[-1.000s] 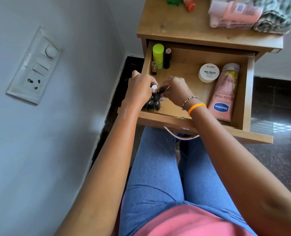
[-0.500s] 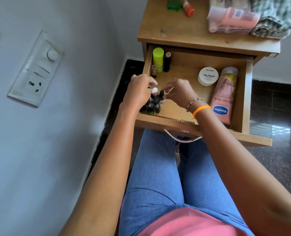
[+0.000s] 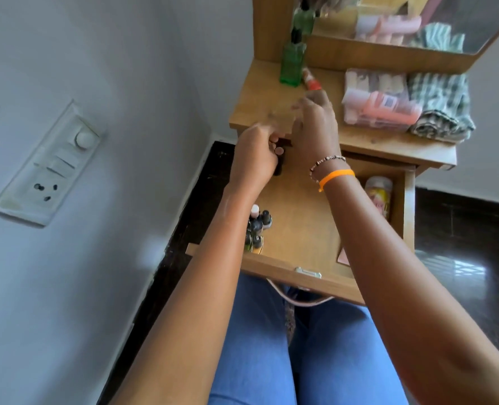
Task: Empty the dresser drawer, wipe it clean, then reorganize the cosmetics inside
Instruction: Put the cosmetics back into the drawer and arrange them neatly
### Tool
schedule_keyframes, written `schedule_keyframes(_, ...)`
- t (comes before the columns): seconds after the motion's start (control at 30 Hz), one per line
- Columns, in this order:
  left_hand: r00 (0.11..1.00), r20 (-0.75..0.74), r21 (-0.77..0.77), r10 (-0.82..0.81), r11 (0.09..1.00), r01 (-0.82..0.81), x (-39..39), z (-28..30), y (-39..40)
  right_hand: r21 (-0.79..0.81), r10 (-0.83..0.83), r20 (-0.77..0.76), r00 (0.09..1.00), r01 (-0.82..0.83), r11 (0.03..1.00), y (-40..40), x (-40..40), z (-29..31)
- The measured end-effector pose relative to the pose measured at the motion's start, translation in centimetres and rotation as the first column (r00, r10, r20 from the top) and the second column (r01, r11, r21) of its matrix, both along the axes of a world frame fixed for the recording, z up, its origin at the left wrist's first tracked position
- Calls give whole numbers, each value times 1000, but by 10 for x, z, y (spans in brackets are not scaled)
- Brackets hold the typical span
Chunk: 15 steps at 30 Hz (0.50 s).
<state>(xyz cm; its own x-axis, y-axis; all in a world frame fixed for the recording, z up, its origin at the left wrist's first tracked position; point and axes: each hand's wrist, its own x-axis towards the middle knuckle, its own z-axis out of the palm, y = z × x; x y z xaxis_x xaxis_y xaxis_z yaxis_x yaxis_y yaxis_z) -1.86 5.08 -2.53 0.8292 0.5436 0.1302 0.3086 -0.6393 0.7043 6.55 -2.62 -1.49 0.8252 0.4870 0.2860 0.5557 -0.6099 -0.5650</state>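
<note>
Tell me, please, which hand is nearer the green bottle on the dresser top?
Right. The right hand reaches just below the green bottle; the left hand is lower, over the drawer.

Small bottles (image 3: pixel 257 229) front-left in drawer (image 3: pixel 297 276); tube (image 3: pixel 379 197) right.

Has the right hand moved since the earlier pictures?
Yes. The right hand left the nail polish bottles and went toward the drawer's back, over the dresser top.
</note>
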Motion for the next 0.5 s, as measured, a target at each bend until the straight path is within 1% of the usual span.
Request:
schedule_keyframes(0.13, 996, 15, -37, 85, 996, -84, 25, -3, 6, -184, -47, 1, 999, 46, 982, 22, 35, -5)
schedule_keyframes(0.23, 988, 30, -126, 154, 981, -149, 28, -5, 10, -257, -113, 0, 994, 109, 960, 28, 46, -6)
schedule_keyframes(0.37, 975, 22, -223, 223, 951, -213, 19, -16, 17, -271, -240, 95, 966, 257, 928, 23, 38, -2)
schedule_keyframes(0.4, 972, 15, -233, 235, 946, -225, 15, -19, 18, -266, -253, 94, 963, 269, 926, 20, 32, -1)
schedule_keyframes(0.5, 970, 14, -236, 243, 943, -233, 2, -24, 19, -239, -279, 30, 960, 278, 930, 9, 10, 4)
